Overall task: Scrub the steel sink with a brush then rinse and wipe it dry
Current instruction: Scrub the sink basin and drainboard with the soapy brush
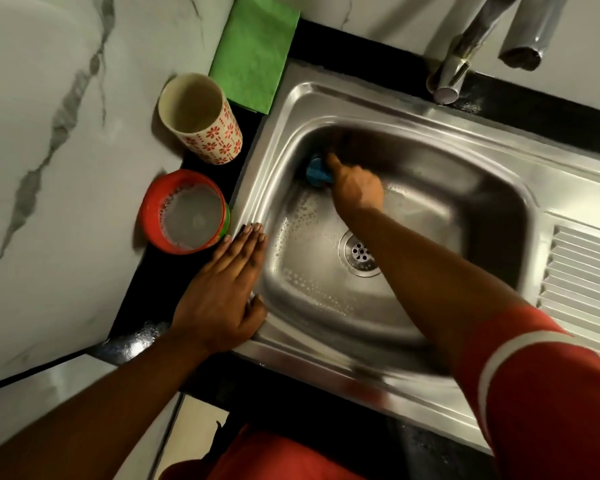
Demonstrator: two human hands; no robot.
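The steel sink [291, 109] fills the middle of the view, its basin floor wet with soapy droplets around the drain [360, 253]. Deep in the basin my right hand [355, 188] grips a blue brush [317, 169] and presses it against the far left corner of the wall. Most of the brush is hidden by my fingers. My left hand [222, 289] lies flat with straight fingers on the sink's left rim, holding nothing.
A red bowl of soapy water [187, 213] and a floral cup [201, 116] stand on the black counter left of the sink. A folded green cloth [253, 53] lies behind them. The tap [454, 74] rises at the back; a ribbed drainboard [589, 271] is on the right.
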